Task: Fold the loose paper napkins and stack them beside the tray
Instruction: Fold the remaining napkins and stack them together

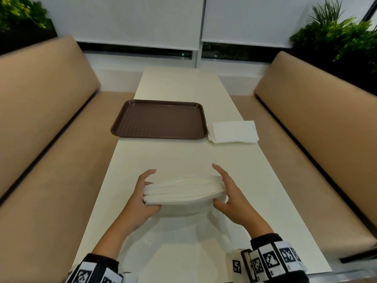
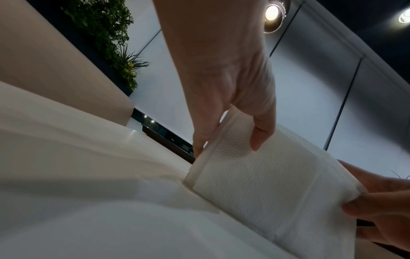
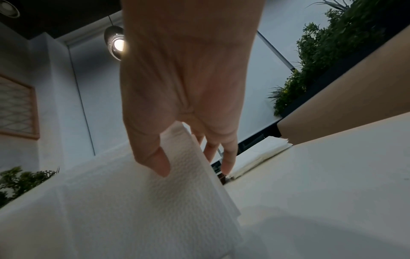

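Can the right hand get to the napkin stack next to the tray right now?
Probably yes, but not freely: the right hand grips the napkin bundle with the left hand. The table between it and the stack beside the tray looks bare.

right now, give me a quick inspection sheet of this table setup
surface: long white table, between two tan benches.
job's things: brown tray, nothing in it; folded napkin stack just right of it; napkin bundle held at the near end.
clutter: nothing seen.
grippers: left hand grips the bundle's left end; right hand grips its right end, thumbs on the near face.
cables: nothing seen.
surroundings: lowered white blinds, plants in both far corners, ceiling lamps.
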